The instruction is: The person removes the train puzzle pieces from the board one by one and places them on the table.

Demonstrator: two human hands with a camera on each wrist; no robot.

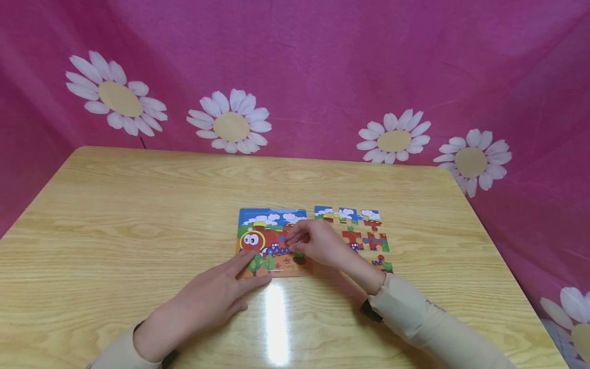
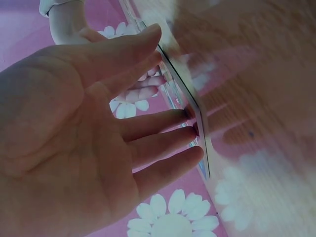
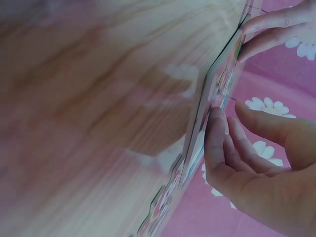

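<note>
A jigsaw board [image 1: 272, 215] with a train picture lies on the table, its blue sky at the far side. My left hand [image 1: 207, 294] rests at the board's near left corner with spread fingers. In the left wrist view the fingertips [image 2: 195, 153] touch the board's edge. Over the board's right part, my right hand [image 1: 318, 243] bends its fingers down onto the picture. The right wrist view shows its fingertips [image 3: 216, 116] at the board and the thumb standing apart. No piece shows between them. The picture under this hand is partly hidden.
Several loose puzzle pieces [image 1: 352, 238] lie in rough rows right of the board, partly behind the right wrist. The wooden table [image 1: 138, 215] reflects light near the board. A pink cloth [image 1: 304, 66] with white flowers hangs behind it.
</note>
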